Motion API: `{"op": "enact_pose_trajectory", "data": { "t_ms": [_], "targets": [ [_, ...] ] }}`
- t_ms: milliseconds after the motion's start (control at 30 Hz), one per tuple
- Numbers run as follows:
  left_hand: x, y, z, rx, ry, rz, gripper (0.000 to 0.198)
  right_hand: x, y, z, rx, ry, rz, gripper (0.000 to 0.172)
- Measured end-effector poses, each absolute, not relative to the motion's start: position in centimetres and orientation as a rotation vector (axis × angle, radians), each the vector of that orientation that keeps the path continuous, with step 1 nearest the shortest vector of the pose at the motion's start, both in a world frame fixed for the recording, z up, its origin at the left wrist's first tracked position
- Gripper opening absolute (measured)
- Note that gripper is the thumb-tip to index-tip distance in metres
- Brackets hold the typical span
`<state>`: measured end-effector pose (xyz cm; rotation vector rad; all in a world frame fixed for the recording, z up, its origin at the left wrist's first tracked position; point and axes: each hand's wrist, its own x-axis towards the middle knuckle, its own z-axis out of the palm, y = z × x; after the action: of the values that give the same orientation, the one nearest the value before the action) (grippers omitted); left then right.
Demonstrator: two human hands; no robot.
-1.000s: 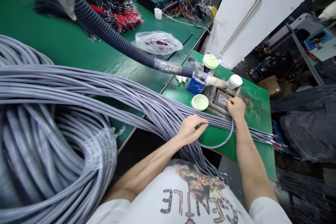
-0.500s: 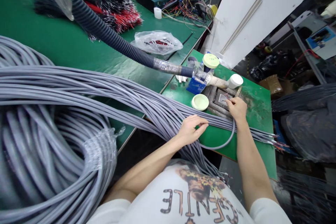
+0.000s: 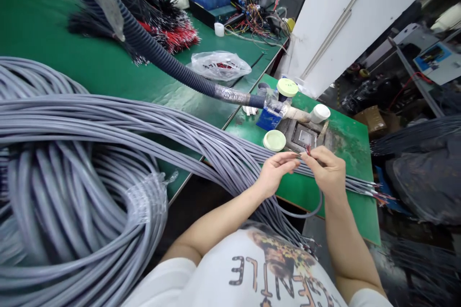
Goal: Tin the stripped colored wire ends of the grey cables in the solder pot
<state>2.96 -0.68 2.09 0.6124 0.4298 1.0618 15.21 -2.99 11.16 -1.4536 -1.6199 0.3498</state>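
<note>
Seen from my remote post: a cable coil (image 3: 72,211) sits at left, its strands (image 3: 219,163) running right across a long workbench (image 3: 36,19) and onto a smaller bench (image 3: 355,163). My left hand (image 3: 275,172) and right hand (image 3: 326,170) meet above those strands, in front of a square metal fixture (image 3: 304,136) set on the smaller bench beside a round lid (image 3: 274,140). A ribbed hose (image 3: 169,60) crosses the long workbench to the smaller bench. Behind the hose lie wire bundles (image 3: 162,24) and a plastic bag (image 3: 219,65); a partition (image 3: 334,24) stands behind the smaller bench.
</note>
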Motion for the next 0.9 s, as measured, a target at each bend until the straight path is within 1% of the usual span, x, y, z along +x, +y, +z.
{"op": "enact_pose_trajectory", "data": {
  "t_ms": [133,267,333,400,500,567,700,900],
  "targets": [
    [4.3,-1.2,3.4,0.352,0.338,1.066,0.032,14.7,-3.4,11.1,-1.471,-1.66,0.346,0.012],
    [4.4,-1.4,4.4,0.219,0.3,1.032,0.029,14.5,-3.7,11.2,-1.487,-1.689,0.339,0.015],
    [3.9,-1.3,4.7,0.194,0.258,1.01,0.026,14.6,-4.1,11.5,-1.482,-1.723,0.332,0.01],
    [3.2,-1.1,5.1,0.176,0.219,1.008,0.023,14.8,-4.8,11.7,-1.496,-1.807,0.343,0.007],
    [2.3,-0.9,5.5,0.118,0.182,1.011,0.016,15.0,-6.0,12.0,-1.493,-1.982,0.405,0.008],
    [2.0,-0.9,5.8,0.078,0.146,0.937,0.012,14.9,-6.7,12.1,-1.424,-2.08,0.446,0.009],
    [2.6,-1.4,5.6,0.059,0.076,0.79,0.019,14.7,-7.3,11.7,-1.391,-2.078,0.443,0.011],
    [3.1,-2.4,4.5,0.298,0.11,0.858,0.034,15.1,-7.0,10.8,-1.504,-1.873,0.439,0.013]
  ]
}}
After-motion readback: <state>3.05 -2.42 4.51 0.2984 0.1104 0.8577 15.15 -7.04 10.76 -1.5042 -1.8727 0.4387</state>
